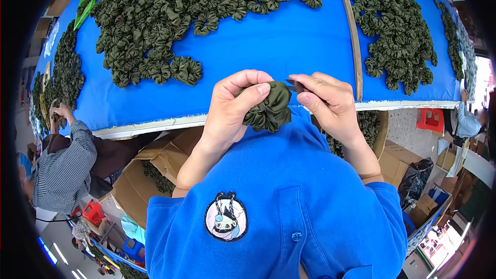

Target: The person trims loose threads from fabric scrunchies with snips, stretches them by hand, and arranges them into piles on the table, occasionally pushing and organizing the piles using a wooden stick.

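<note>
My left hand (238,98) pinches a dark green satin scrunchie (269,116) between thumb and fingers, holding it up in front of my chest near the table's edge. Just to its right, my right hand (328,99) is closed around small dark thread snips (296,86). Their pointed tips face the scrunchie's upper right side, close to the fabric. Whether the tips touch the cloth I cannot tell. Most of the snips is hidden inside my fingers.
A large pile of green scrunchies (155,15) covers the far left of the blue table (274,41). Past a wooden strip (351,31) lies another pile (395,36). Cardboard boxes (129,181) stand below the edge. Other people work at left (67,168) and right (467,119).
</note>
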{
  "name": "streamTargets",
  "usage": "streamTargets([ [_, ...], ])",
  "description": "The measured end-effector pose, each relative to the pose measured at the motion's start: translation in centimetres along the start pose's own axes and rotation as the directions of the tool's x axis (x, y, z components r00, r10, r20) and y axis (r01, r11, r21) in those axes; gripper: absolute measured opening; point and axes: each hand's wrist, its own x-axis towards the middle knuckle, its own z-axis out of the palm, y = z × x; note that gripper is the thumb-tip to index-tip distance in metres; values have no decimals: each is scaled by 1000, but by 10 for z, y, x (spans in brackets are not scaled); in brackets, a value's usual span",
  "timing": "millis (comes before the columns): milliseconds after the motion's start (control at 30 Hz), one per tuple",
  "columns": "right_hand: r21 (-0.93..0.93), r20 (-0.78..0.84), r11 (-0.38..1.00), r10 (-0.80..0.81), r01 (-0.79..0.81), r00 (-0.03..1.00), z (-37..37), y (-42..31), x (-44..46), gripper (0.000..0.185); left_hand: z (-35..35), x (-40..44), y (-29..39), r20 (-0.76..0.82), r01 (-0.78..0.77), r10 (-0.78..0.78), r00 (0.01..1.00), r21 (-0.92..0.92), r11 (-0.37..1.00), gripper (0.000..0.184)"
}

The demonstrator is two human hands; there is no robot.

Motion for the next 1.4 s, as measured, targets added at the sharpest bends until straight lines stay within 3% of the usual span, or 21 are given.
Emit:
streamTargets([
  [100, -21, -18, 998, -61, 60, 998, 3, -1, 2, 23, -1, -1, 0, 9, 8, -8, 1000, 12, 1000, 11],
  [967, -81, 15, 995, -52, 53, 999, 1, 1, 2, 19, 0, -1, -1, 1, 0, 0, 1000, 59, 998, 12],
  [1033, 176, -76, 976, 140, -125, 987, 3, -3, 2, 14, 0, -1, 0, -14, -1, 1, 1000, 58, 998, 11],
  [1100, 432, -114, 862, 344, -265, 932, 5, -6, 3, 10, 1, -1, 0, -27, -1, 2, 1000, 56, 998, 11],
  [1133, 433, -114, 862, 344, -265, 932, 6, -6, 4, 10, 1, -1, -1, -27, 0, 2, 1000, 56, 998, 11],
  [1267, 353, 145, 876, 296, -329, 944, 11, -4, 4, 6, -1, 0, -4, 11, -16, 15, 1000, 153, 988, 10],
  [1400, 440, 71, 850, 290, -291, 954, 12, 0, 7, 6, 3, -2, 2, 36, -12, 5, 999, 202, 979, 10],
])
